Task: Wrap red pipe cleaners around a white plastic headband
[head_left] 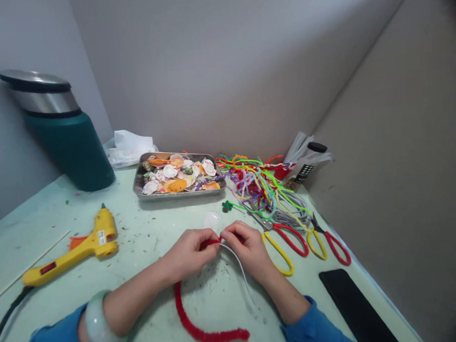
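Observation:
Both hands meet above the middle of the table. My left hand (190,254) pinches a fuzzy red pipe cleaner (192,324), whose long curved tail hangs below it and lies on the tabletop. My right hand (247,245) is closed at the pipe cleaner's other end, thumb and finger pressed together beside the left fingertips. From between the hands a thin white wire (240,269) curves down to the right. How wire and pipe cleaner meet is hidden by my fingers. Just beyond the hands lies a small clear disc (211,220).
A metal tray (183,195) of shells stands behind. Left are a yellow glue gun (73,249), a thin stick (29,267) and a green bottle (70,151). Right are tangled pipe cleaners (260,184), red-yellow scissors (291,239), smaller scissors (330,242) and a black phone-like slab (354,303).

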Demonstrator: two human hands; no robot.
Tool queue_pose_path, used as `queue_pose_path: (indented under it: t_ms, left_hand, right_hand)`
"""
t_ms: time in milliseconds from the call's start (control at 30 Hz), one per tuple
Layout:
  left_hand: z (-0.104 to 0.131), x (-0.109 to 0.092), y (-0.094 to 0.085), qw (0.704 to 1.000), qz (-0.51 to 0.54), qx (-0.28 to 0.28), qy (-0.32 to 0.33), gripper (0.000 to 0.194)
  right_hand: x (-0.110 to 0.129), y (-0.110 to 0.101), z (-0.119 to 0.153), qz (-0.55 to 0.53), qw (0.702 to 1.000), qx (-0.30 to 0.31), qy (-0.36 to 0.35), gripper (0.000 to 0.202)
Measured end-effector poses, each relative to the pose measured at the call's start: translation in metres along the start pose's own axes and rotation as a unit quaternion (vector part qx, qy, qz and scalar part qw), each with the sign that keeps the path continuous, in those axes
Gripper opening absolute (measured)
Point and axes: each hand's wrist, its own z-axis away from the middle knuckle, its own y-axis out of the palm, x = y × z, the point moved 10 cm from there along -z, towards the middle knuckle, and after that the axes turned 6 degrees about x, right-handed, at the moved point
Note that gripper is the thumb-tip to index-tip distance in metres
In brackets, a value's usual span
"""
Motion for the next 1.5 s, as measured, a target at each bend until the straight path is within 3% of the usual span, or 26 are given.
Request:
queue_pose_path:
  t_ms: [200, 433, 800, 1000, 1200, 1333, 1500]
  left_hand:
    - [0.003, -0.009, -0.008, 0.996, 0.072, -0.046, 0.040, 0.008]
    - [0.005, -0.016, -0.010, 0.993, 0.093, -0.037, 0.069, 0.006]
    - [0.005, -0.017, -0.011, 0.983, 0.166, -0.027, 0.069, 0.008]
    - [0.003, -0.005, -0.023, 0.977, 0.198, -0.082, 0.001, 0.022]
    - [0.005, 0.016, -0.027, 0.955, 0.254, -0.120, -0.098, 0.031]
    - [0.004, 0.023, -0.028, 0.953, 0.251, -0.125, -0.115, 0.032]
    - [0.005, 0.027, -0.038, 0.957, 0.209, -0.164, -0.116, 0.028]
  right_hand:
    - [-0.002, 0.000, -0.001, -0.003, 1.000, 0.006, 0.001, 0.022]
    - [-0.004, 0.011, -0.001, -0.020, 0.998, 0.064, -0.005, 0.025]
    - [-0.008, 0.015, -0.001, -0.047, 0.996, 0.081, -0.004, 0.029]
    - [-0.004, 0.013, 0.000, -0.046, 0.996, 0.072, -0.010, 0.024]
    - [-0.027, 0.008, 0.000, -0.146, 0.985, 0.030, 0.085, 0.033]
    - [-0.034, 0.005, 0.000, -0.180, 0.978, 0.017, 0.103, 0.038]
    - [-0.033, -0.018, -0.003, -0.154, 0.984, -0.052, 0.075, 0.036]
